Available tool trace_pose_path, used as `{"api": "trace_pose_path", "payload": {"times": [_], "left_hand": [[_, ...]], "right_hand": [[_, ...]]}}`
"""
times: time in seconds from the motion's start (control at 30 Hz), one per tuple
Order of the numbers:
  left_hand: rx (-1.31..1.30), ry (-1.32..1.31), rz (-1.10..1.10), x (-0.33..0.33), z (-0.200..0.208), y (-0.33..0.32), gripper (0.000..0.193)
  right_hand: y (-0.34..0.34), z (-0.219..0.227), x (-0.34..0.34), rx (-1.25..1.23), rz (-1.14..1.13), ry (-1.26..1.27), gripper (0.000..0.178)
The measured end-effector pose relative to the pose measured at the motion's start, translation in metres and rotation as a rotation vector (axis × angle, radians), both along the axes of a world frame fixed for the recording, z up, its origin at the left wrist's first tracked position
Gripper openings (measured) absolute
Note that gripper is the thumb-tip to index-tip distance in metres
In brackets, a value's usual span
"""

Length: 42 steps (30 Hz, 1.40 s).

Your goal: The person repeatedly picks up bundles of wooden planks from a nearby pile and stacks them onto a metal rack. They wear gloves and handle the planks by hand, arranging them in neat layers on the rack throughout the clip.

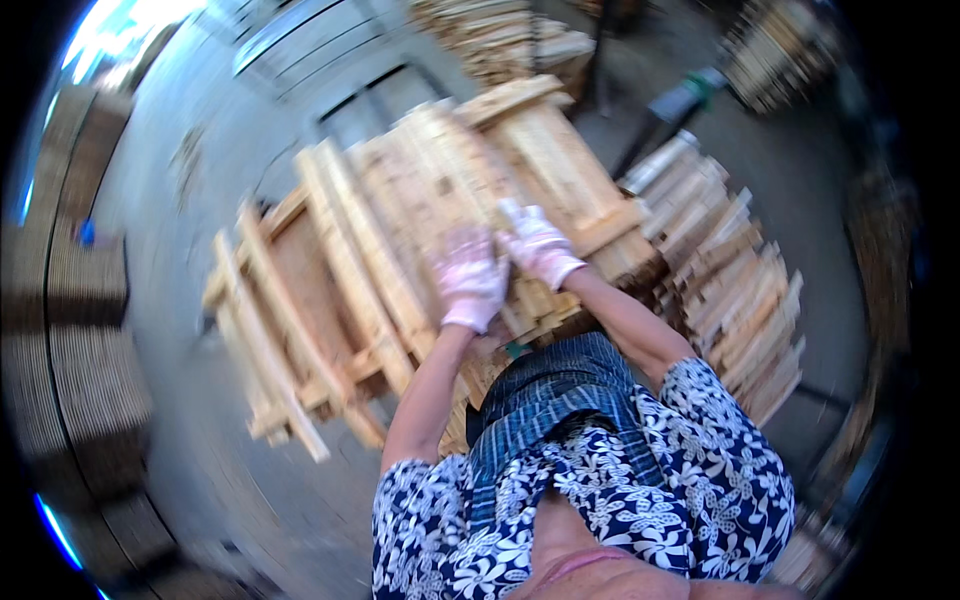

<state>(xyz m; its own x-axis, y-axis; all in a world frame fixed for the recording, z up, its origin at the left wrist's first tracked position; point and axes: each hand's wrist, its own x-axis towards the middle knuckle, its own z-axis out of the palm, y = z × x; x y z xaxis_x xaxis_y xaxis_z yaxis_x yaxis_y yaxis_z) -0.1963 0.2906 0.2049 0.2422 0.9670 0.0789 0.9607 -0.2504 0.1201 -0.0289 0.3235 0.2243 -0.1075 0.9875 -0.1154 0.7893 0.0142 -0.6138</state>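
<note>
My left hand (473, 285), in a pale pink and white work glove, reaches over a row of light wooden boards (410, 175) on a pile in front of me. Its fingers look stretched and apart, though motion blurs their tips. Close on its right, my right hand (543, 248) wears a matching glove and rests on the same boards, fingers extended. Neither hand is wrapped around anything. To the left of the hands, two long narrow boards (350, 245) lie on top of the pile, slanting from far left toward me.
Loose slats (280, 330) stick out at the pile's left end. A cross board (610, 228) lies at its right. Beyond that stands a stack of narrow wood strips (730, 290). Strapped bundles (90, 290) line the far left; more wood (500, 40) is piled at the back.
</note>
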Motion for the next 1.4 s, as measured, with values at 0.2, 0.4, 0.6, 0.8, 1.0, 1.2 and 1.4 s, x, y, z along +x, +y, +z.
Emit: {"api": "trace_pose_path", "payload": {"times": [0.2,0.4,0.6,0.8,1.0,1.2,1.4], "left_hand": [[-0.017,0.137,-0.042,-0.044,-0.012,0.0,0.074],[-0.247,0.25,0.071,-0.065,0.062,0.002,0.074],[-0.036,-0.666,-0.401,0.123,0.096,-0.067,0.047],[-0.921,-0.73,-0.404,0.313,-0.013,-0.074,0.048],[-0.447,-0.409,-0.004,0.407,-0.2,0.022,0.05],[-0.588,-0.344,0.276,0.435,-0.27,0.125,0.088],[-0.871,-0.602,0.451,0.467,-0.279,0.143,0.089]], "right_hand": [[-0.013,0.022,-0.023,-0.151,0.017,0.116,0.07],[-0.059,0.06,0.039,0.453,-0.055,0.154,0.054],[-0.134,-0.069,0.29,0.119,-0.748,0.384,0.052],[-0.192,-0.179,0.395,-0.527,-0.991,0.148,0.059],[-0.115,-0.193,0.452,-0.374,-0.92,0.049,0.059],[0.0,-0.22,0.431,-0.669,-1.197,0.334,0.103],[0.026,-0.284,0.42,-0.66,-1.442,0.271,0.113]]}}
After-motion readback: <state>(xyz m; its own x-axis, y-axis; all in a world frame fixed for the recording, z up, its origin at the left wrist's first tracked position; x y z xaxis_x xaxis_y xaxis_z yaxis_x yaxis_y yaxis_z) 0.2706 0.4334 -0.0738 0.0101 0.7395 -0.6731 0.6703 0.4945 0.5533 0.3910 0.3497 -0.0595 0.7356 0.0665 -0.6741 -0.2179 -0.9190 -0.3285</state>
